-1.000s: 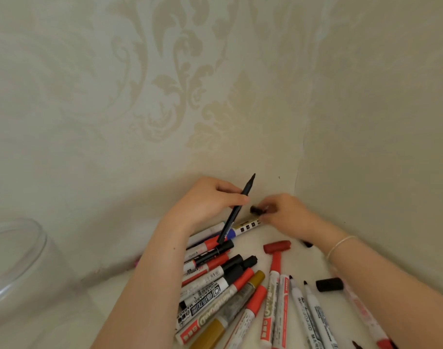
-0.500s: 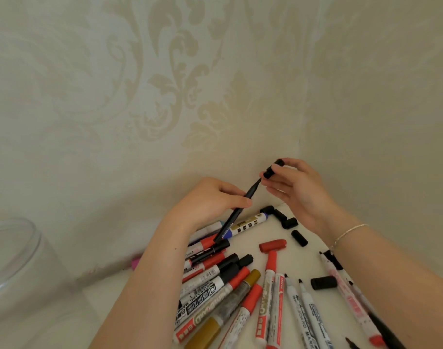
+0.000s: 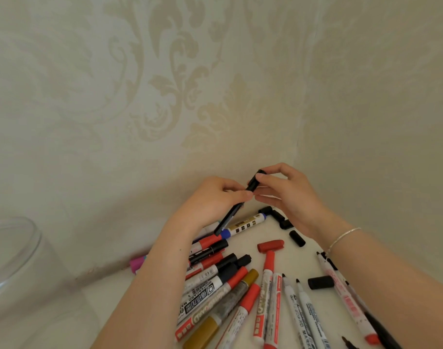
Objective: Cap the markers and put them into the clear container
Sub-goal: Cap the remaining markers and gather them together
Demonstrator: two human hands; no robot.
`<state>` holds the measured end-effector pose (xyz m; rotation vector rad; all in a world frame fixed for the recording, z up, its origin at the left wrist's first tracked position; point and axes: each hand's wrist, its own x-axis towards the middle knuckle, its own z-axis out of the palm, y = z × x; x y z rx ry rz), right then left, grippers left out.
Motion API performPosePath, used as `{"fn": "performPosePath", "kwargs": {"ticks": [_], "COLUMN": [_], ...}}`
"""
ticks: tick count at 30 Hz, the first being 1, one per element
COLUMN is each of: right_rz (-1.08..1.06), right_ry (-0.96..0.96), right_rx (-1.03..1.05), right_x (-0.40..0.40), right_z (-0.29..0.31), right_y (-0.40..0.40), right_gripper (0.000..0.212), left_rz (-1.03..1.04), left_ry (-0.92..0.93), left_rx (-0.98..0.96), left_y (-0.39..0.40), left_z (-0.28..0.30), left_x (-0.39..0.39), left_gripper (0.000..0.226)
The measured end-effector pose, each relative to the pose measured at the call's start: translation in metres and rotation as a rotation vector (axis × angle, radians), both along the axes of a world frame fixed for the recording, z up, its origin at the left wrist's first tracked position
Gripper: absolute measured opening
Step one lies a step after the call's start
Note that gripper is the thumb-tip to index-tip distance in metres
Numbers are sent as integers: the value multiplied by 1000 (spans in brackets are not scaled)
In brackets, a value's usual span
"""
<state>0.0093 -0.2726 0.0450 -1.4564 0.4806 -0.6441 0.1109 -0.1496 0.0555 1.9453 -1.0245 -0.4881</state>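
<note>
Sitting far left, well apart, clear container waits while left hand grips black marker tilted tip-up so right hand pinching black cap can seat it, loose markers below.

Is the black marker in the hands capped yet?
Capped, or nearly: the right hand holds the black cap over the black marker tip; full seating cannot be told.

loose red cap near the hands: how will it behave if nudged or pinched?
The red cap lies on its side on the white tabletop, touching nothing, so a nudge probably rolls it. It looks like small hollow plastic, likely light and stiff. Its smooth surface may slip in a loose pinch.
</note>
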Motion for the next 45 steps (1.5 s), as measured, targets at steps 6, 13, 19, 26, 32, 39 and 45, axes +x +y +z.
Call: {"fn": "performPosePath", "kwargs": {"ticks": [6,13,19,26,32,39,45], "right_rz": [-72,-152,-92,181,-20,-67,-66], "right_ry": [-55,-16,-5,148,478,595,610], "right_rx": [-22,-113,-73,124,-283,-426,-455], "right_x": [2,4,5,-6,-14,-21,-20], "right_z": [7,8,10,2,-16,-25,-29], "right_y": [3,8,9,5,-17,-29,-32], "right_gripper": [12,12,13,13,12,15,16], "left_rz": [0,26,-25,-78,-19,35,76], "left_ry": [-14,-71,-147,-189,-364,-484,-502], "left_rx": [-114,-217,-210,71,616,795,856], "left_y": [-4,-8,-5,14,27,16,17], "left_z": [-7,-8,-7,4,6,-1,-3], "left_x": [-3,-4,-5,8,16,10,10], "left_gripper": [18,29,21,17,26,35,44]}}
